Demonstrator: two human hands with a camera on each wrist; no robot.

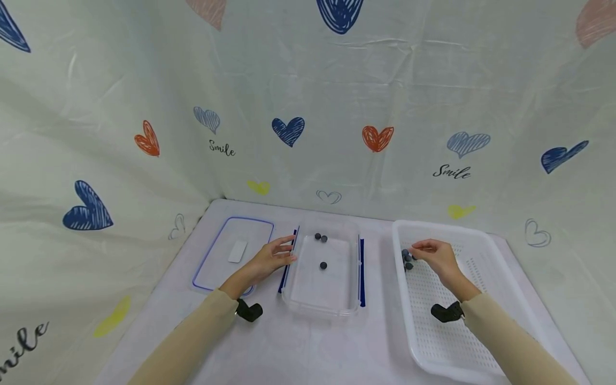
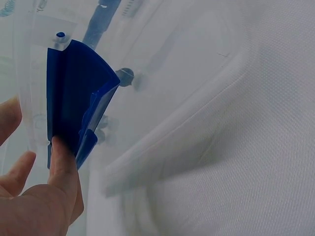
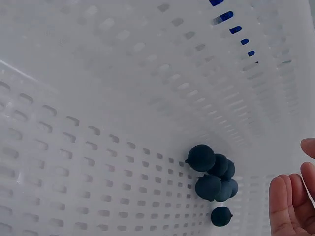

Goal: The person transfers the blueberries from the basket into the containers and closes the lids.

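Observation:
A clear plastic box (image 1: 320,306) with blue side flaps stands in the middle of the table. Inside it lie 3 dark blueberry-like balls (image 1: 323,265). My left hand (image 1: 269,259) is at the box's left side, fingers spread. One of its fingers touches the blue flap (image 2: 74,93) in the left wrist view. Over the left part of a white perforated basket (image 1: 474,235), my right hand (image 1: 438,259) reaches down with its fingers near several dark blue balls (image 3: 201,158). In the right wrist view its fingers (image 3: 281,201) look fairly straight, apart from the cluster, and no ball shows between them.
Left of the box lies a clear lid (image 1: 218,262) with a blue seal and a white rectangle (image 1: 238,251) on it. The basket's raised rim stands between the box and the balls in it. A heart-printed sheet (image 1: 337,96) hangs behind the table.

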